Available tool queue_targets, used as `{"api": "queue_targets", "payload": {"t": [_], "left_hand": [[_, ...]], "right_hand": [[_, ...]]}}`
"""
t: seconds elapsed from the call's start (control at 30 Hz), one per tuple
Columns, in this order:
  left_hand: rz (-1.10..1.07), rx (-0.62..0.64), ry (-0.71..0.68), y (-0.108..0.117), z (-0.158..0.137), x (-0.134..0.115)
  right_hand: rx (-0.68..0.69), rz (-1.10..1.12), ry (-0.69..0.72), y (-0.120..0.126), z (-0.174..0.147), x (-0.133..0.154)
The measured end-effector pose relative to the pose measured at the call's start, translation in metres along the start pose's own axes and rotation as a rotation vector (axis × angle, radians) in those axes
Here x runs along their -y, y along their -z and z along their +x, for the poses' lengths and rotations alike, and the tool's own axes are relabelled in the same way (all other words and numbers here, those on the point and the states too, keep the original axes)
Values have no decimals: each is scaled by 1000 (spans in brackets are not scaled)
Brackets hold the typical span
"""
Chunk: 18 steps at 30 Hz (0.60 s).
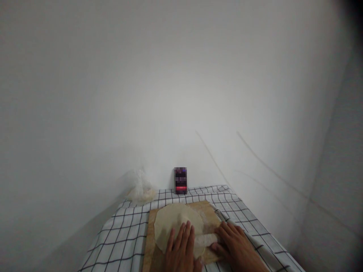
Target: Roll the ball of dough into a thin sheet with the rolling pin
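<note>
A round, thin sheet of pale dough [167, 223] lies on a wooden board [151, 260]. My left hand [181, 245] rests over the near part of the dough, palm down with its fingers stretched out. To the right, my right hand [234, 243] is closed around the right end of a whitish rolling pin [207, 240] lying across the dough's near right part. The pin's left end is hidden by my left hand, so I cannot tell whether that hand presses on it.
A black-and-white checked cloth [124, 230] covers the table, rumpled at the board's right. At the back left sits a clear plastic bag [139, 189] with something pale inside. A phone-like upright object [180, 181], its face blurred, leans against the white wall [181, 94].
</note>
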<state>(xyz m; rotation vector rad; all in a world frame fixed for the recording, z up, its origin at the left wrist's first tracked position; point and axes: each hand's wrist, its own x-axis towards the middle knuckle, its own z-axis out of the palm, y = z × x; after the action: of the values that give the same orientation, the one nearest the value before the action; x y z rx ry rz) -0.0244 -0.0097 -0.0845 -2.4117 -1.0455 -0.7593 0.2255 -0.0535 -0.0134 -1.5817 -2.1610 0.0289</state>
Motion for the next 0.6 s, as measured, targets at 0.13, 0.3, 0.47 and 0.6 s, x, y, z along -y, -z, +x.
{"api": "queue_targets", "payload": {"t": [0.13, 0.3, 0.47, 0.6], "left_hand": [[-51, 91, 67, 40, 35, 32], [-108, 289, 79, 50, 96, 66], [-207, 343, -37, 34, 125, 66], [-269, 398, -86, 28, 131, 65]], "right_hand": [[41, 15, -54, -3, 15, 9], [2, 33, -131, -9, 19, 21], [13, 101, -79, -15, 20, 18], [30, 182, -99, -19, 23, 10]]}}
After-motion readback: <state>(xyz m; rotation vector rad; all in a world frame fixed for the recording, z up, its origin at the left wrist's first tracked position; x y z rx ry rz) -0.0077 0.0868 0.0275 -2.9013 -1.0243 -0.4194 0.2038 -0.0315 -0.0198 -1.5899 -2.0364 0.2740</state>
